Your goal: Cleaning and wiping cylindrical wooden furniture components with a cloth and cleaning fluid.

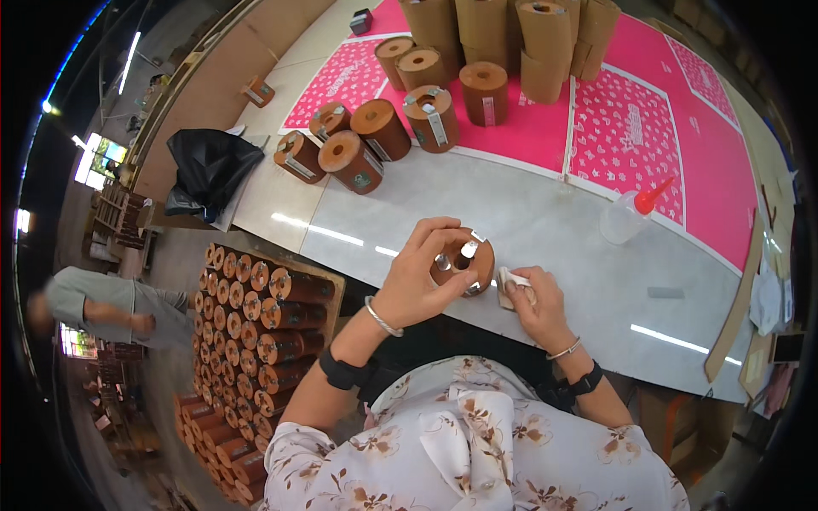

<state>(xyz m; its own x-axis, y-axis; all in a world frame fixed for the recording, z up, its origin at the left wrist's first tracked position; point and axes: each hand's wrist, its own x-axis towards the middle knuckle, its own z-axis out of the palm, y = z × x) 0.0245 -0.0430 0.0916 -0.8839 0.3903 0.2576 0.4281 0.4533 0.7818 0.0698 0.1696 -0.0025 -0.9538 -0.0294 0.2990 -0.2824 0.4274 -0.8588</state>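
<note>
My left hand [426, 271] is wrapped round a brown cylindrical roll [484, 254] with a hole in its top, near the front edge of the grey table [545, 196]. Small pale tags stick out at the roll's rim. Just to the right, my right hand [541, 305] is closed on a folded white cloth [511, 285], close beside the roll. Several similar brown rolls, such as a tagged roll [351, 162], stand on the table beyond my left hand. A clear squeeze bottle [626, 217] with a red nozzle is farther right.
Tall cardboard-wrapped rolls [545, 51] stand at the back on a pink printed sheet [630, 136]. A black plastic bag [209, 166] lies at the table's left. Below left, many brown rolls are stacked on a pallet [256, 315]. Another person [119, 307] is at far left.
</note>
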